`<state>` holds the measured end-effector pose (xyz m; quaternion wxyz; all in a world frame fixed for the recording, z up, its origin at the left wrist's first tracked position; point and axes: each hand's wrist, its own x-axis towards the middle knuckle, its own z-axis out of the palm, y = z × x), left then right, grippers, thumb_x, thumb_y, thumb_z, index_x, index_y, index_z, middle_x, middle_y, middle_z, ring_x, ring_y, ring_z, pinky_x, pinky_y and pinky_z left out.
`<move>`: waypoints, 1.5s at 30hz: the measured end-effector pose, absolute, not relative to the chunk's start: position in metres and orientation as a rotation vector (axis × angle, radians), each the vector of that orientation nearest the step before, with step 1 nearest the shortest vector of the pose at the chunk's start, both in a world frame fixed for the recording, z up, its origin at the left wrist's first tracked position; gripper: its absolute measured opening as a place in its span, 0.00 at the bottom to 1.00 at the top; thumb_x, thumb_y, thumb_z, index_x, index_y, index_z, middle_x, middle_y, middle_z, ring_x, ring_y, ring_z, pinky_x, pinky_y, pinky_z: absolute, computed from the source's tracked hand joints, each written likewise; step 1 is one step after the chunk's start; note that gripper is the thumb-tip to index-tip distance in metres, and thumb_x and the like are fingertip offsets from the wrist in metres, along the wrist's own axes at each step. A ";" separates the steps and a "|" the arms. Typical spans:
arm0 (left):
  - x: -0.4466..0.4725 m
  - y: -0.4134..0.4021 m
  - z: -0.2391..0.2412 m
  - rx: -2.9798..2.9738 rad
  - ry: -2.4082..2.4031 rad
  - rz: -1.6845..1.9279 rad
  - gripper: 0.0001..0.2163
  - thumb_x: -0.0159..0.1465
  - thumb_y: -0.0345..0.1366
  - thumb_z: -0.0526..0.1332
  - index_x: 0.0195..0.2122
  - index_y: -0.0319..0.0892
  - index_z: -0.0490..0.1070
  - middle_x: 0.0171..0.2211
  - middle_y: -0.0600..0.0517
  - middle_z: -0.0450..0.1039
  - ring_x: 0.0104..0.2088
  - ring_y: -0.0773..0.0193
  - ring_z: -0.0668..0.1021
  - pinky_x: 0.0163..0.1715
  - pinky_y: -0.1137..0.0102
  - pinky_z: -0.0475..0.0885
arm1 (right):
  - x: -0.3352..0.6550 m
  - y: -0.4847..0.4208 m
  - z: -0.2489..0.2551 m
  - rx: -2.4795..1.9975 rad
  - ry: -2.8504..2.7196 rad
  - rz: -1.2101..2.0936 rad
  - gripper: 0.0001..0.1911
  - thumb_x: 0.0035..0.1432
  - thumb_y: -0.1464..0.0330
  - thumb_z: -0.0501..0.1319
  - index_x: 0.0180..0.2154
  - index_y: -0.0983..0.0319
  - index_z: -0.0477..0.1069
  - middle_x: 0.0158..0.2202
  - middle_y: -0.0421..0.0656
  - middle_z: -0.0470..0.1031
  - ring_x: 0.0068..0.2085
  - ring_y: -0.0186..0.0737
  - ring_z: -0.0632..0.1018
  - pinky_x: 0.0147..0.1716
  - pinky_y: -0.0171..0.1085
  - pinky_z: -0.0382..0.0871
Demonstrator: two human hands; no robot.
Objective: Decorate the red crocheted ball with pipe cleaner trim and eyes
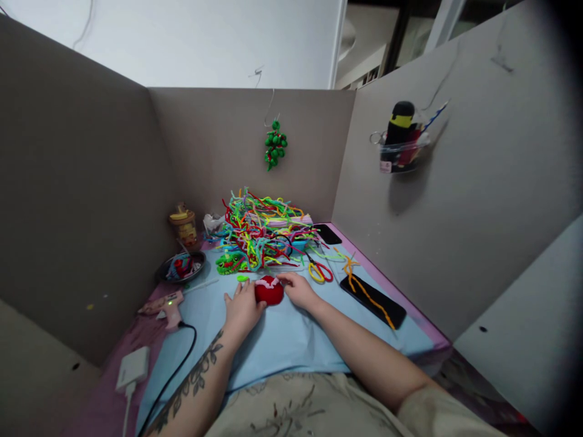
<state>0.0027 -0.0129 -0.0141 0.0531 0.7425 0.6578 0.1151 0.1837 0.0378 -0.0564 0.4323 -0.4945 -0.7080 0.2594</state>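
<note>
On the blue cloth [296,352], near side of the tangled strands [262,233], the red ball [269,296] sits clasped from the left by the left hand [243,306], the right hand [298,290] touching its pink trim [264,283], whether pinching I cannot tell

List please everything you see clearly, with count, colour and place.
Rounded piece: 1, red with pink strip, centre
Fuzzy strands: many, multicoloured, mostly heaped at back
Figure: 1, green, strands' front left
Scrap: 1, lime, beyond piece's left
Scissors: 1, red/yellow handles, right of strands
Phone: 1, black, back right
Flat device: 1, black, right
Glue gun: 1, pink, left
Adapter: 1, white, front left
Bowl: 1, dark, left
Cup: 1, yellowish, behind bowl
Ornament: 1, green, back panel
Container: 1, clear, right panel
Sheet: 1, blue, tabletop
Left hand: 1, piece's left
Right hand: 1, piece's right
</note>
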 end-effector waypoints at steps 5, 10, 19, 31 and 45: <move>0.003 -0.014 -0.014 2.277 1.991 0.379 0.24 0.56 0.39 0.58 0.54 0.43 0.61 0.60 0.41 0.59 0.60 0.45 0.59 0.52 0.39 0.51 | 0.184 0.035 -0.052 -1.249 -1.781 0.667 0.27 0.41 0.82 0.51 0.43 0.63 0.75 0.43 0.46 0.76 0.42 0.40 0.76 0.46 0.39 0.69; 0.002 -0.013 -0.014 2.264 1.982 0.388 0.22 0.56 0.40 0.58 0.53 0.44 0.62 0.59 0.41 0.60 0.60 0.45 0.60 0.52 0.40 0.51 | 0.184 0.036 -0.052 -1.268 -1.788 0.678 0.27 0.42 0.82 0.51 0.43 0.62 0.75 0.43 0.45 0.76 0.43 0.40 0.76 0.47 0.40 0.68; 0.002 -0.016 -0.012 2.190 1.956 0.439 0.30 0.56 0.40 0.59 0.59 0.43 0.52 0.59 0.40 0.60 0.60 0.48 0.60 0.53 0.44 0.52 | 0.184 0.039 -0.060 -1.199 -1.738 0.709 0.31 0.40 0.82 0.51 0.47 0.61 0.71 0.47 0.45 0.72 0.41 0.38 0.75 0.44 0.39 0.70; 0.003 -0.020 -0.004 2.255 1.893 0.484 0.24 0.58 0.37 0.57 0.56 0.44 0.59 0.57 0.44 0.64 0.58 0.53 0.63 0.53 0.55 0.57 | 0.182 0.030 -0.047 -1.128 -1.835 0.572 0.27 0.40 0.82 0.50 0.41 0.62 0.74 0.43 0.45 0.74 0.47 0.40 0.72 0.51 0.41 0.64; 0.005 -0.020 -0.010 2.295 1.874 0.635 0.26 0.59 0.39 0.56 0.59 0.42 0.55 0.61 0.44 0.56 0.60 0.56 0.61 0.55 0.61 0.59 | 0.181 0.031 -0.052 -1.203 -1.753 0.561 0.24 0.45 0.79 0.52 0.45 0.63 0.71 0.45 0.47 0.71 0.46 0.40 0.72 0.48 0.41 0.66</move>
